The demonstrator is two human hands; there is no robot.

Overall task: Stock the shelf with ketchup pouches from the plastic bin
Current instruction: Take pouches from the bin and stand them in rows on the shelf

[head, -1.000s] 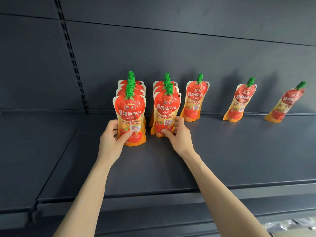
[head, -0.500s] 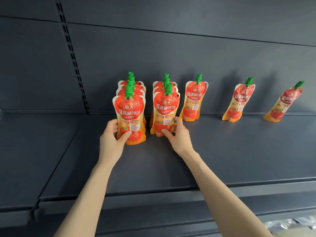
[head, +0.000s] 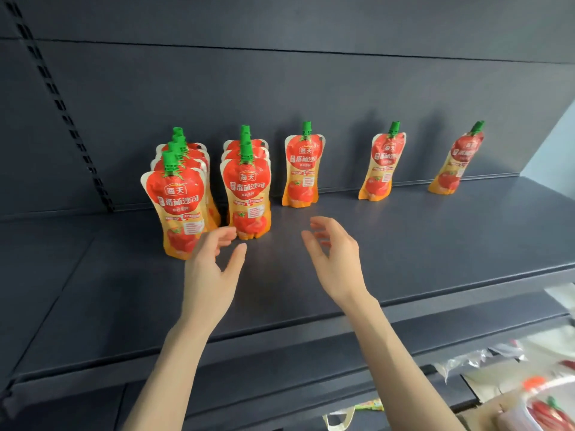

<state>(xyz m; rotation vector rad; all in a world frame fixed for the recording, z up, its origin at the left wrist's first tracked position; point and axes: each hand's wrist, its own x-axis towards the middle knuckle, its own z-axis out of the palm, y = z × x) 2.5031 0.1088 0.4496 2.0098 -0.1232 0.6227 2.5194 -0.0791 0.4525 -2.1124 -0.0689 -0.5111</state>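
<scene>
Red and orange ketchup pouches with green caps stand on the dark grey shelf [head: 404,244]. A left row of several pouches [head: 179,200] and a second row [head: 247,194] stand one behind another. Single pouches stand further right: one [head: 301,169], another [head: 381,164] and a leaning one [head: 457,160] near the back wall. My left hand [head: 211,275] is open just in front of the left row, holding nothing. My right hand [head: 336,259] is open over bare shelf, right of the second row.
The slotted upright [head: 62,110] runs up the back wall at left. Below the shelf edge at the lower right lie clear plastic wrap [head: 479,359] and more pouches [head: 547,412], blurred. The shelf's right end meets a pale wall [head: 557,147].
Both hands have let go of the front pouches and pulled back toward me, fingers spread. The view has shifted right and down, showing the packaging at the lower right.
</scene>
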